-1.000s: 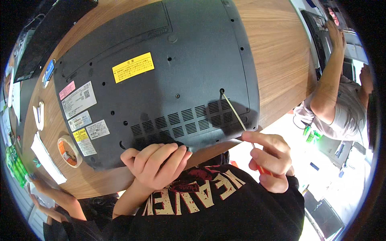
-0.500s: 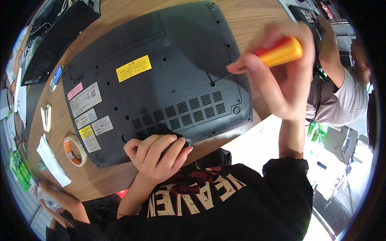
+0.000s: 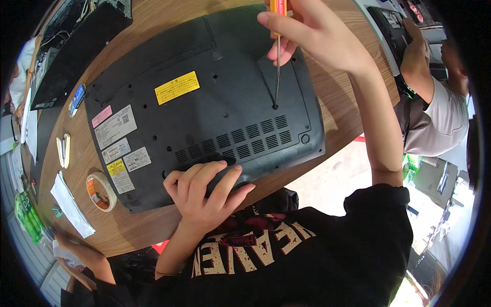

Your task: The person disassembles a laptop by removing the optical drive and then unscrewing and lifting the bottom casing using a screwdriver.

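Observation:
A black laptop lies bottom side up on the wooden table, its vents, screw holes and labels facing me. My right hand, above its far right part, is closed round a screwdriver with a yellow and red handle. The thin metal shaft stands nearly upright in view, its tip at a recessed screw hole right of the middle. Part of the handle is cut off by the picture's top edge. My left hand rests on the laptop's near edge below the vents, fingers spread and thumb apart.
Left of the laptop are a roll of tape, a folded white paper, a cream-handled tool and a blue item. An opened black device stands at the far left. Another person works at the right.
My right hand has moved up and left and turned, bringing the screwdriver from a slant to nearly upright in view. The tip stays at the same screw hole. My left hand remains on the laptop's edge.

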Demonstrator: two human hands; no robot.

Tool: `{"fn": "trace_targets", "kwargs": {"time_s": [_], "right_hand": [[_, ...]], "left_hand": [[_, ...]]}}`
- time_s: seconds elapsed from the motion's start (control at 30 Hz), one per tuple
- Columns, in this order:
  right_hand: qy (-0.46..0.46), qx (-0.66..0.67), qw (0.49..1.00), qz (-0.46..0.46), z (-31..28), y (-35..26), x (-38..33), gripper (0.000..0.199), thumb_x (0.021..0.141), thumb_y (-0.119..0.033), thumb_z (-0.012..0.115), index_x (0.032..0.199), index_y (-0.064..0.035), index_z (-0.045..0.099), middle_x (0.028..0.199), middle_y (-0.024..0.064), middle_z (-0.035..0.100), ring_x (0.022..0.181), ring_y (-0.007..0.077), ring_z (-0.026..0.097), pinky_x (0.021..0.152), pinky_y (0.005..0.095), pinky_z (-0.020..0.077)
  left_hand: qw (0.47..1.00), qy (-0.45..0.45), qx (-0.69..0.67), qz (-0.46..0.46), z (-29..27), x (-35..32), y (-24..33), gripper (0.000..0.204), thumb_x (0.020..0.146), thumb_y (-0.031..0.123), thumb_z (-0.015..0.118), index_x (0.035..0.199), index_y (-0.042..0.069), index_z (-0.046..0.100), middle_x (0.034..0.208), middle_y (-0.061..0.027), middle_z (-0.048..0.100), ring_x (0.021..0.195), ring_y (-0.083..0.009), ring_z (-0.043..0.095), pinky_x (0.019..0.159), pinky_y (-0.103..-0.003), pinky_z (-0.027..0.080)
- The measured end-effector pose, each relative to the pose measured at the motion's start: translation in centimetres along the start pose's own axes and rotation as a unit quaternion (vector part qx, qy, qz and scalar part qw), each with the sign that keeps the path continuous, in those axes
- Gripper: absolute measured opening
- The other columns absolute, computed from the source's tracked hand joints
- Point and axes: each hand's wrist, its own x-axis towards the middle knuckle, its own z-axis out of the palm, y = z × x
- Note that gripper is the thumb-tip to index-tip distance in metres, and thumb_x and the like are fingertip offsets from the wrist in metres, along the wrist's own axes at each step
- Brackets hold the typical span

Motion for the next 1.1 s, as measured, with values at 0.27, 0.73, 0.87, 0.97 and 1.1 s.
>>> {"fn": "trace_targets", "kwargs": {"time_s": [0.27,0.73,0.87,0.97,1.1], "right_hand": [[-0.002,0.058,0.992,0.112,-1.9,3.8,1.7,0.029,0.096,-0.015,0.055,0.111,-0.0020,0.033,0.077,0.0096,0.057,0.065,0.0194,0.068,0.055,0.0307,0.0603],[0.225,0.179,0.944,-0.160,3.1,4.2,-11.1,0.030,0.094,-0.012,0.057,0.110,-0.0030,0.034,0.083,0.0161,0.060,0.074,0.0327,0.070,0.064,0.0375,0.0609],[0.210,0.045,0.955,-0.205,5.9,4.2,-13.8,0.031,0.093,-0.007,0.056,0.106,-0.0066,0.028,0.081,0.0197,0.061,0.074,0.0332,0.070,0.061,0.0318,0.0578],[0.223,0.005,0.949,-0.224,7.0,3.8,-14.8,0.034,0.091,-0.009,0.061,0.105,-0.0064,0.029,0.083,0.0234,0.064,0.076,0.0313,0.071,0.059,0.0268,0.0546],[0.190,-0.049,0.944,-0.267,7.6,3.0,-15.4,0.041,0.085,-0.014,0.072,0.102,-0.0045,0.036,0.081,0.0252,0.068,0.078,0.0294,0.072,0.058,0.0271,0.0560]], "left_hand": [[1.000,-0.020,-0.007,0.001,-0.1,0.2,0.1,0.044,0.066,0.043,0.081,0.100,0.018,0.067,0.105,-0.0009,0.058,0.092,-0.0196,0.054,0.081,-0.040,0.034],[0.991,0.021,-0.128,-0.019,-0.9,0.0,-0.5,0.021,0.070,0.014,0.076,0.090,0.016,0.069,0.095,0.0004,0.061,0.083,-0.0172,0.057,0.076,-0.034,0.037],[0.983,0.040,-0.179,-0.032,-2.0,-0.1,-0.8,0.020,0.068,0.003,0.073,0.087,0.009,0.068,0.089,-0.0039,0.061,0.076,-0.0208,0.058,0.072,-0.035,0.041],[0.989,0.037,-0.138,-0.034,-2.7,-1.0,-1.2,0.022,0.066,0.005,0.075,0.085,0.011,0.069,0.090,-0.0016,0.061,0.078,-0.0189,0.059,0.074,-0.035,0.038],[0.996,0.026,-0.077,-0.044,-3.6,-2.8,-1.8,0.024,0.065,0.011,0.078,0.088,0.012,0.070,0.093,-0.0010,0.061,0.082,-0.0188,0.058,0.076,-0.035,0.036]]}}
